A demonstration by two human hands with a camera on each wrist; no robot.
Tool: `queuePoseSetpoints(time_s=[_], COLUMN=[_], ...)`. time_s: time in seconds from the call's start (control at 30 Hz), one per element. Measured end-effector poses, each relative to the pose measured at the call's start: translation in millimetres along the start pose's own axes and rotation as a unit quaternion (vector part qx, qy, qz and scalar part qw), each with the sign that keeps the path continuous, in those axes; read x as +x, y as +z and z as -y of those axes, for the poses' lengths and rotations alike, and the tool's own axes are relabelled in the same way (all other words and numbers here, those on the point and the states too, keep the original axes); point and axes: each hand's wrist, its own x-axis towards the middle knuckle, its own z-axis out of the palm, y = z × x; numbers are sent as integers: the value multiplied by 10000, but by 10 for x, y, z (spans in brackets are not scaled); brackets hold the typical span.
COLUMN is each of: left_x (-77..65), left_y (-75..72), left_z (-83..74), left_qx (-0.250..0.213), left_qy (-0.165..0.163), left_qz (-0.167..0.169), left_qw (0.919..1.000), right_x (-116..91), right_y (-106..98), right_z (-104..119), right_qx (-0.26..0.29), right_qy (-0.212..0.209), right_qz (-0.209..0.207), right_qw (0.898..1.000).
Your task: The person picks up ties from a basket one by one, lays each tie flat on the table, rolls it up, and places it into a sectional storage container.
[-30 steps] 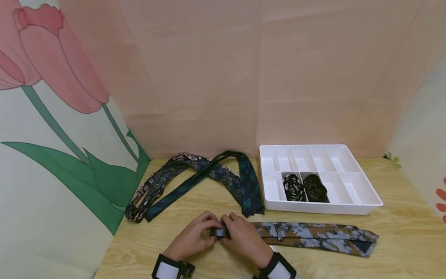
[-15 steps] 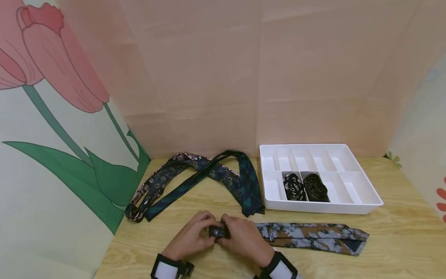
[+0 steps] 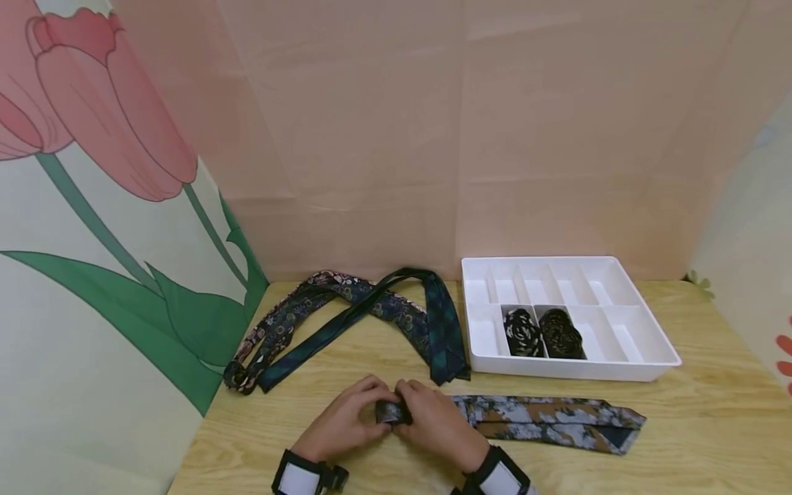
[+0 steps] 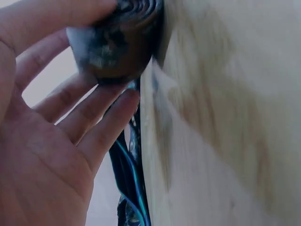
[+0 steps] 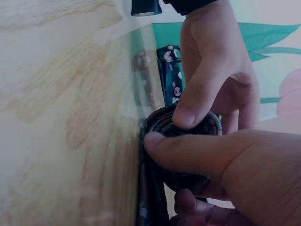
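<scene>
A necktie in blue-grey and brown floral lies face down along the table, its wide end to the right. Its other end is wound into a coil, held between my two hands. My left hand grips the coil from the left, thumb on one flat side and fingers beneath in the left wrist view. From the right, my right hand pinches the coil where the flat length runs into it. Layered turns of the coil show in the left wrist view. In the right wrist view both thumbs press its spiral side.
Behind the hands lie a dark floral necktie and a green plaid necktie, crossing each other. A white divided tray stands back right, holding two rolled dark neckties in front compartments. Walls border the table.
The necktie's wide end has slid left toward my hands as more of its length winds into the coil. Both hands stay in nearly the same place.
</scene>
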Motion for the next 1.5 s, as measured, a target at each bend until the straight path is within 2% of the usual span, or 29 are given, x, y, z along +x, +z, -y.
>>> queuePoseSetpoints(time_s=[0.1, 0.2, 0.37, 0.47, 0.77, 1.0, 1.1, 1.2, 1.33, 1.5], left_x=[13, 14, 17, 16, 28, 9, 12, 15, 19, 14], left_y=[13, 23, 23, 17, 53, 25, 19, 21, 41, 43], left_z=[-1, 0, -11, -21, -8, -46, -49, -43, -36, -40], left_qx=[-85, -15, 167, 303, 550, 450, 556, 668, 583, 631], left_qy=[-15, -50, 132, 241, 132, 118, 179, 197, 219, 254], left_qz=[54, -37, -146, -211, -98, -168, -164, -186, -154, -215], left_qw=[9999, 10000, 9997, 9990, 9984, 9988, 9982, 9974, 9979, 9975], right_x=[-12, -18, -29, -34, -29, -48, -48, -50, -54, -41], right_y=[-8, -7, -17, -33, -48, -60, -65, -66, -64, -76], right_z=[-9, -33, -54, -44, -36, -9, -4, -7, -14, -7], right_qx=[-145, -335, -424, -304, -388, -498, -498, -546, -621, -324], right_qy=[-50, -27, 55, 31, 88, 192, 292, 306, 342, 468], right_qz=[-103, -243, -335, -324, -212, -186, -121, -178, -266, -142], right_qw=[9998, 9991, 9985, 9990, 9990, 9984, 9983, 9979, 9971, 9983])
